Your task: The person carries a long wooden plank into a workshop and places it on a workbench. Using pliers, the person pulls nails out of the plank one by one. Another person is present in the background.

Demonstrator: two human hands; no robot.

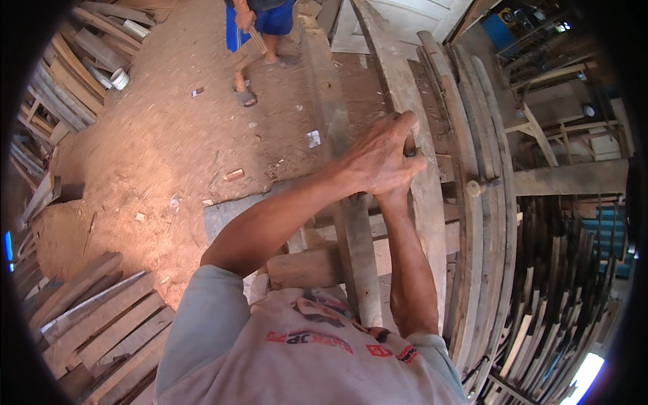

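My left hand [374, 154] is closed, its fingers curled, above a long plank [426, 216] that runs away from me. My right hand [397, 189] is pressed up against it from below and is mostly covered by it. Between the fingers a small dark bit shows, too little to name. Under my left wrist passes a second long beam [354, 236], roughly parallel to the plank. A short wooden block [307, 268] lies across, close to my shirt.
Several long boards [482, 135] lie to the right, with many upright wood strips [540, 297] beyond. Stacked planks [111, 324] fill the lower left, lumber [74, 61] the far left. Another person [260, 27] in blue shorts stands ahead holding thin wood pieces [258, 40]. Scraps dot the dirt floor [162, 135].
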